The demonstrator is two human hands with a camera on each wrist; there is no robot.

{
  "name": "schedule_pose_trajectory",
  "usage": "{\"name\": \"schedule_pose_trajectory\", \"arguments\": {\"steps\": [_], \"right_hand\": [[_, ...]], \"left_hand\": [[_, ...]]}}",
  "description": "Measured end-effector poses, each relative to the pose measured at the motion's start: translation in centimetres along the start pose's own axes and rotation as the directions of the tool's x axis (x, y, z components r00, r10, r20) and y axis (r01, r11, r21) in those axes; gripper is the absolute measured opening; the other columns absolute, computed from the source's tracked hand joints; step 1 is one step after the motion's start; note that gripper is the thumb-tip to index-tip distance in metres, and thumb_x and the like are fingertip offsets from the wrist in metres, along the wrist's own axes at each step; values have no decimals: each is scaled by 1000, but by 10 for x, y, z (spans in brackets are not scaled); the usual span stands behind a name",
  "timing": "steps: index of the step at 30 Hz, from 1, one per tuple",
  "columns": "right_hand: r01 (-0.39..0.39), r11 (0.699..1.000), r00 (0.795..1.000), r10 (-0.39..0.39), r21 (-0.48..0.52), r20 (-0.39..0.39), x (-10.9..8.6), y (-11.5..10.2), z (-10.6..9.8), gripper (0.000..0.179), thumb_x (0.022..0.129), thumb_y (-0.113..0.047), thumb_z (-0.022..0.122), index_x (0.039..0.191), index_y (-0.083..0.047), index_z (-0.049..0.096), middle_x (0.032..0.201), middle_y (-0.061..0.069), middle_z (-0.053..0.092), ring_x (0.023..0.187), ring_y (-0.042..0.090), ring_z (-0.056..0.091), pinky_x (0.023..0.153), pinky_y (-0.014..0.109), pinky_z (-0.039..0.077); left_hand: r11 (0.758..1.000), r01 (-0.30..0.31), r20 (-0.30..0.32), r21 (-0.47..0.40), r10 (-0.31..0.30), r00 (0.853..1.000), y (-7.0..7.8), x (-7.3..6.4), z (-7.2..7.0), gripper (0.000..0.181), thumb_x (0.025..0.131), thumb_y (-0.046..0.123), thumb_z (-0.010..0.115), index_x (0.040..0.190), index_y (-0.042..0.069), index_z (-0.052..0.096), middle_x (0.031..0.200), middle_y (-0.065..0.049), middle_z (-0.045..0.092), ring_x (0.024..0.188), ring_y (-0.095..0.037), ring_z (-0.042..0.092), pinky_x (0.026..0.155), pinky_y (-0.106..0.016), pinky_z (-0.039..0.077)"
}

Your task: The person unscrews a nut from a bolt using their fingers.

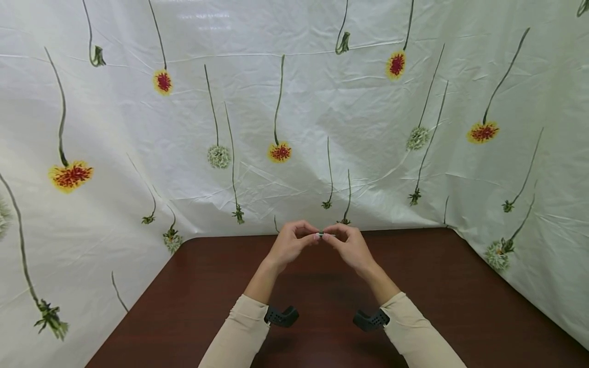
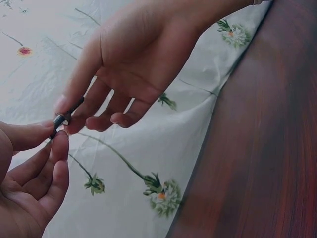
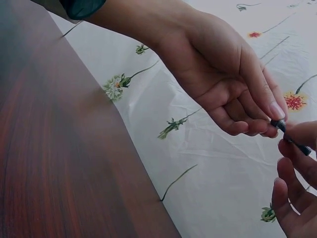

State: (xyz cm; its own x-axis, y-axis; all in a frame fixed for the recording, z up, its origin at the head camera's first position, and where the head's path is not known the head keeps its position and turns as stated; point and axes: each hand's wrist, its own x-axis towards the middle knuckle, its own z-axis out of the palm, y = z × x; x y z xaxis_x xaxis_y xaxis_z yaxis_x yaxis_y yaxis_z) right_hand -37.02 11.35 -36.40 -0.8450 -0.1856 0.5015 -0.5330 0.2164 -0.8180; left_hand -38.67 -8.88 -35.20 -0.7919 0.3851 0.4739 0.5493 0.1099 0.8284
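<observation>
A small dark threaded screw (image 2: 59,120) with a shiny collar sits between the fingertips of both hands, held up at the far edge of the table. My left hand (image 1: 291,244) pinches one end with thumb and index finger. From the other side my right hand (image 1: 352,248) pinches it the same way. In the right wrist view a dark stem (image 3: 302,148) shows by the right fingers, and thread shows under the left thumb. Fingertips hide much of the piece, so I cannot tell if it is one part or two joined.
Below the hands lies a dark red-brown wooden table (image 1: 221,306). A white cloth (image 1: 299,112) printed with flowers hangs behind it and along both sides. Black bands (image 1: 281,317) sit on both wrists over light sleeves (image 1: 239,332).
</observation>
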Motion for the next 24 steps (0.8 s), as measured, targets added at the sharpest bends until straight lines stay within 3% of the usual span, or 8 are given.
{"name": "schedule_pose_trajectory", "arguments": {"steps": [5, 8, 15, 20, 24], "right_hand": [[17, 1000, 1000, -17, 21, 8, 1, 1, 0, 22, 96, -8, 76, 117, -2, 73, 114, 11, 71, 97, 25, 68, 81, 37, 53], [10, 1000, 1000, -10, 9, -7, 1, 1, -1, 26, 97, -13, 75, 120, -2, 72, 116, 14, 70, 98, 25, 67, 80, 36, 53], [-2, 1000, 999, 2, 12, -48, 1, 1, -2, 19, 97, -16, 76, 109, -2, 77, 102, 8, 73, 91, 23, 63, 77, 36, 51], [18, 999, 1000, -17, 32, -20, 0, -1, -2, 25, 95, -6, 76, 117, 4, 71, 113, 16, 70, 100, 30, 67, 82, 39, 52], [8, 1000, 1000, -7, 12, -18, 0, 0, -1, 27, 98, -12, 74, 121, 2, 71, 115, 17, 70, 98, 27, 65, 80, 36, 52]], "left_hand": [[1000, 8, -1, 3, -8, 1000, -1, 0, -1, 14, 98, 4, 72, 109, -4, 73, 96, -12, 75, 93, -32, 69, 86, -46, 56], [1000, 9, -3, 4, -9, 1000, -2, 0, -1, 13, 98, 6, 72, 108, -2, 74, 97, -16, 74, 92, -30, 69, 88, -51, 55], [1000, 10, 1, -22, -10, 1000, -2, 0, -2, 11, 98, 6, 72, 107, 0, 74, 100, -18, 74, 92, -25, 70, 92, -61, 51], [1000, 17, -3, -14, -17, 1000, -1, 0, -2, 10, 98, 5, 72, 107, 1, 75, 97, -10, 75, 92, -26, 70, 90, -55, 54], [1000, 14, -10, -5, -14, 1000, -1, 0, -1, 10, 98, 6, 72, 106, 0, 74, 96, -11, 75, 91, -24, 70, 89, -54, 54]]}}
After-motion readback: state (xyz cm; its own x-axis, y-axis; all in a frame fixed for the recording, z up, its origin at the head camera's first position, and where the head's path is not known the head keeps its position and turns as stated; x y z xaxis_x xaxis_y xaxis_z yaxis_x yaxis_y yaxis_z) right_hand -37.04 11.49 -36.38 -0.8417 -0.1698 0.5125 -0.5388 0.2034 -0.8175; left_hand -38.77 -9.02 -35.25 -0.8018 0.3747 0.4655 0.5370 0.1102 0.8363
